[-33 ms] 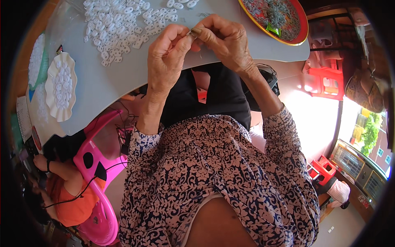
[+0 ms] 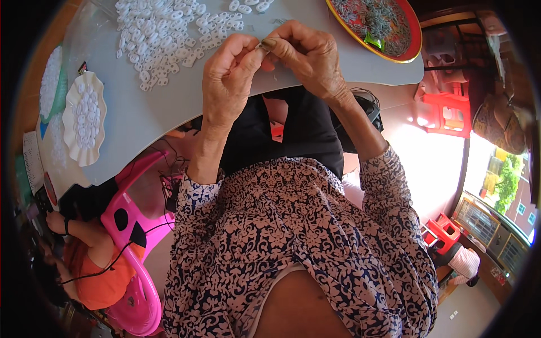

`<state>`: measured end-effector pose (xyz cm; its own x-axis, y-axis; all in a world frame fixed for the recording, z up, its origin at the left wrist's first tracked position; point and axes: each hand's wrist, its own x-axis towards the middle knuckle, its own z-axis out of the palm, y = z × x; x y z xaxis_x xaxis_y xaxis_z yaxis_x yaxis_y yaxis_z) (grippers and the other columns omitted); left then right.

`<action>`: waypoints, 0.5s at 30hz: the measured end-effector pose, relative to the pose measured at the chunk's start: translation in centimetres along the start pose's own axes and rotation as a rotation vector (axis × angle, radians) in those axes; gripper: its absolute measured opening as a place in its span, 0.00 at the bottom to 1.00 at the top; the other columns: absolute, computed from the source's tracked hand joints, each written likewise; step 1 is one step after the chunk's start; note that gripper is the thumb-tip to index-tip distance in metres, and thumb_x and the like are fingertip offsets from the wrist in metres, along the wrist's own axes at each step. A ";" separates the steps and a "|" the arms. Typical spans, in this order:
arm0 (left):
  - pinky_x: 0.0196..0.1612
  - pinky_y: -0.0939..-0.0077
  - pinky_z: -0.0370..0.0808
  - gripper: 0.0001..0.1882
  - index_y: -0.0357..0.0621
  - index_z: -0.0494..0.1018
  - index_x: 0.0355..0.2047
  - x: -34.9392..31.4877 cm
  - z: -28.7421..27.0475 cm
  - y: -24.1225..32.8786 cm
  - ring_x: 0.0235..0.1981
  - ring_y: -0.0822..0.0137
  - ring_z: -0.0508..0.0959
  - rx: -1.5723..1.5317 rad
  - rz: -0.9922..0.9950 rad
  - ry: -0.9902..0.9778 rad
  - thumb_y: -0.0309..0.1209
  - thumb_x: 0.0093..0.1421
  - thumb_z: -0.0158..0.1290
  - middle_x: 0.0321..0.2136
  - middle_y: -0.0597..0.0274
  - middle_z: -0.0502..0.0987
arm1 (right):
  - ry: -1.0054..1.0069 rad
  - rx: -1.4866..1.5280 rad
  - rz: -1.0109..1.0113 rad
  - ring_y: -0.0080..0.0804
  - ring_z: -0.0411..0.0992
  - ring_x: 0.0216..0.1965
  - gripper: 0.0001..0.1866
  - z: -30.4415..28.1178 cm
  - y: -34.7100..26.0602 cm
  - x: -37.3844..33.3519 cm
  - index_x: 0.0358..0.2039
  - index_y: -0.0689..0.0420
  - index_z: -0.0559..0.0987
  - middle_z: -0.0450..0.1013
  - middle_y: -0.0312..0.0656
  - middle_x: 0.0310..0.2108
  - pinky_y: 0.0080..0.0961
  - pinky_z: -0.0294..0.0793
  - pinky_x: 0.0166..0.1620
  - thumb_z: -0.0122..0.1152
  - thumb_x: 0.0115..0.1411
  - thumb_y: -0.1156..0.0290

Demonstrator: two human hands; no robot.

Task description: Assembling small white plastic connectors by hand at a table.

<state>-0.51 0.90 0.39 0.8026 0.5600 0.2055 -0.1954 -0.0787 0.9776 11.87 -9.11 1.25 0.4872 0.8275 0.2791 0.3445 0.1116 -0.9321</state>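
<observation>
White pieces [image 2: 155, 36] heaped, red tray [image 2: 415, 35] right, pink chair [image 2: 148, 284] lower left

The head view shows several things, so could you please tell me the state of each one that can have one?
Left hand: pinched, seemingly on a small piece, mostly hidden
Right hand: pinched, fingertips meeting the left hand's
White pieces: loose, heaped on the table
Scalloped dish: upright, holding more white pieces
Red tray: holding many grey pieces
Green wrapper: lying in the tray
</observation>
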 end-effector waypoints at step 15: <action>0.35 0.67 0.68 0.05 0.42 0.72 0.32 6.2 -3.9 0.8 0.26 0.54 0.71 1.009 0.575 -0.036 0.25 0.54 0.50 0.22 0.53 0.71 | -0.007 0.280 0.112 0.16 0.70 0.26 0.08 0.0 0.2 -0.1 0.32 0.63 0.75 0.74 0.35 0.25 0.15 0.71 0.32 0.59 0.59 0.70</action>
<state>2.11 7.55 2.26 0.7600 0.2056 0.6166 -0.0117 -0.9442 0.3292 11.85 -9.18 0.99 0.5040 0.8467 0.1705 0.0542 0.1660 -0.9846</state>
